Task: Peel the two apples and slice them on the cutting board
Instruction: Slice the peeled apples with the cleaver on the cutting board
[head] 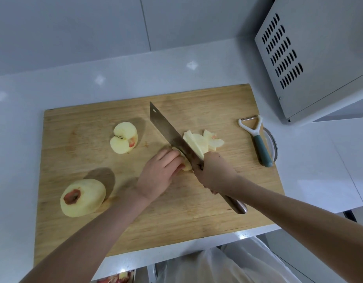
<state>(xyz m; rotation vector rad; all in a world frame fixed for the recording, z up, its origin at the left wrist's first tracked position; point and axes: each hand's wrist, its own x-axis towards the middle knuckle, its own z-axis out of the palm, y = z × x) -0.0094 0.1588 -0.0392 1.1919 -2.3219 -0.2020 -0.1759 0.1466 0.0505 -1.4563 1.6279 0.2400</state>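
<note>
A wooden cutting board (197, 211) lies on the white counter. My left hand (159, 174) holds down a peeled apple piece (185, 165) with curled fingers at the board's middle. My right hand (214, 173) grips the handle of a cleaver (172, 135), whose blade rests against that piece. Several cut slices (203, 142) lie just right of the blade. A peeled apple half (123, 137) lies cut side up at the upper left. A whole peeled apple (82, 198) sits at the board's left front.
A peeler (258, 137) with a teal handle lies at the board's right edge, beside a round metal rim (273, 144). A grey vented appliance (311, 58) stands at the back right. A white plastic bag (227, 266) hangs below the counter's front edge.
</note>
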